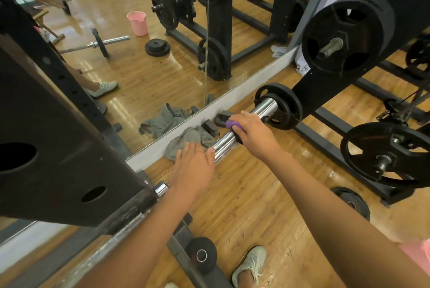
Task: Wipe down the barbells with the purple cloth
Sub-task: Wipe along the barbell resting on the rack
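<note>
Gripping the purple cloth (231, 124) against the chrome barbell (265, 108) with the right hand (254, 133), fingers curled over cloth and bar, just short of the black plate (285, 106). Laying the left hand (194, 168) flat, fingers straight, over the bar lower down, beside a grey rag (186, 140) on the wooden floor (267, 194) by the mirror (139, 78).

No text, label, brand or number can be read; any markings on the weight plates (346, 36) are too blurred to make out.
</note>
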Demonstrator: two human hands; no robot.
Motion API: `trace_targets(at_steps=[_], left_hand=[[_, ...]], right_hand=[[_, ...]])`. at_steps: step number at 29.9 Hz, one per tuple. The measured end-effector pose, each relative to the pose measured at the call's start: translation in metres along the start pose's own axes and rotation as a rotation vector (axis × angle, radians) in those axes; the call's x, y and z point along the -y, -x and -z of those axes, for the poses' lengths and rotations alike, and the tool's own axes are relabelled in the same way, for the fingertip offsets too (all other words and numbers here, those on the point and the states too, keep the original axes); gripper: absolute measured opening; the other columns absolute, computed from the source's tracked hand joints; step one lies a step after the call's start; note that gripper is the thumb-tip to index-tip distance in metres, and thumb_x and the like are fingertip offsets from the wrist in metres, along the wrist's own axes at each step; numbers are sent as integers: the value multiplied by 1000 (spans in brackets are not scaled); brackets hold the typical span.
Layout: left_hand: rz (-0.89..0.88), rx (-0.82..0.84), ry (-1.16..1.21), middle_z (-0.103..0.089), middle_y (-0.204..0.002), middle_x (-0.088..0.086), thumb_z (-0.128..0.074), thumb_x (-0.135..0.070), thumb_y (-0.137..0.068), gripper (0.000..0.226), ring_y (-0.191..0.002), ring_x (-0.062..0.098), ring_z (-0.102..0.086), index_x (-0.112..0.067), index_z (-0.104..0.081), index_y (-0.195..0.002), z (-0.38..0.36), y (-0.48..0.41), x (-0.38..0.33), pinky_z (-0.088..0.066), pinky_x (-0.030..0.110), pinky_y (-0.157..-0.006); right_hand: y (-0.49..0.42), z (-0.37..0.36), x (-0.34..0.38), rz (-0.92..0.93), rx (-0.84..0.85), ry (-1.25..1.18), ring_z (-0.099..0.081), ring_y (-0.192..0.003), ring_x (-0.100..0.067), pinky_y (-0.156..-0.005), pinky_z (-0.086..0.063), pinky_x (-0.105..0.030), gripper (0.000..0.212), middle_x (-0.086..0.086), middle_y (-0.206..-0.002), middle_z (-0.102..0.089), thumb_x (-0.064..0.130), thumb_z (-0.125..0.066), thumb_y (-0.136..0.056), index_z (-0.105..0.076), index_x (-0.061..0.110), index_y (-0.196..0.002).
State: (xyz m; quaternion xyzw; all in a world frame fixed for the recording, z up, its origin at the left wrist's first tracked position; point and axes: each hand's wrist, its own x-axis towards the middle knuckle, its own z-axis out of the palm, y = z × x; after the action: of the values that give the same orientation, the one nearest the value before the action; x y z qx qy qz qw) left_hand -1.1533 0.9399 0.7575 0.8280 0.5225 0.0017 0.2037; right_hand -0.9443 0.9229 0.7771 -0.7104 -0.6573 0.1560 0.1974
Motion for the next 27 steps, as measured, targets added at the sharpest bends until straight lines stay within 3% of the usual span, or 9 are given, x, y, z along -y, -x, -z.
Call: trace_targets(at_steps=[4, 8, 13, 16, 19, 22, 27], left_hand=[[8, -19, -52, -29, -162, 15, 3, -48, -101, 79, -154, 25, -17, -4, -38, -152, -5, 4, -7, -16, 45, -125], [26, -73, -135, -20, -166, 16, -5, -45, -104, 70, -155, 26, -12, -3, -28, -156, -9, 12, -13, -15, 45, -125], [-22, -195, -200, -9, -167, 18, -14, -39, -105, 65, -156, 30, -5, -2, -15, -158, -25, 26, -18, -12, 50, -126], [-37, -238, -220, -15, -165, 20, -10, -38, -103, 67, -155, 32, -13, 0, -24, -156, -30, 28, -18, -17, 51, -125], [-51, -254, -222, -20, -164, 21, -11, -38, -102, 68, -153, 33, -18, 1, -31, -154, -30, 29, -17, -21, 51, -123], [-59, -250, -221, -13, -166, 19, -16, -37, -105, 63, -155, 32, -11, 0, -24, -156, -30, 29, -17, -16, 50, -125], [-51, -232, -224, -1, -167, 20, -20, -39, -106, 66, -156, 32, 1, -1, -12, -159, -29, 31, -18, -4, 50, -126]], right_hand=[[-7, 9, -12, 11, 60, 49, -41, -138, -19, -116, -32, -35, 37, 2, -141, -57, 31, -42, -108, -56, 21, -141], [-8, 5, -5, -14, 28, 63, -44, -134, -24, -109, -35, -35, 35, 0, -138, -58, 29, -43, -108, -56, 21, -139], [2, 6, -14, 45, 96, 63, -34, -145, -17, -117, -31, -35, 41, 5, -149, -50, 30, -43, -107, -48, 22, -147], [-6, 10, -12, -13, 61, 61, -40, -140, -22, -112, -34, -33, 37, 0, -143, -55, 28, -43, -108, -54, 21, -142], [-7, 1, 1, 15, 98, 95, -46, -132, -28, -109, -39, -43, 34, -1, -134, -60, 30, -41, -107, -59, 23, -135], [-9, 5, 0, 14, 146, 93, -48, -127, -24, -106, -42, -42, 35, 1, -133, -59, 34, -40, -108, -59, 26, -135], [-16, 0, 5, -66, 78, 113, -51, -116, -20, -104, -46, -44, 32, 4, -119, -60, 36, -39, -107, -63, 29, -129]])
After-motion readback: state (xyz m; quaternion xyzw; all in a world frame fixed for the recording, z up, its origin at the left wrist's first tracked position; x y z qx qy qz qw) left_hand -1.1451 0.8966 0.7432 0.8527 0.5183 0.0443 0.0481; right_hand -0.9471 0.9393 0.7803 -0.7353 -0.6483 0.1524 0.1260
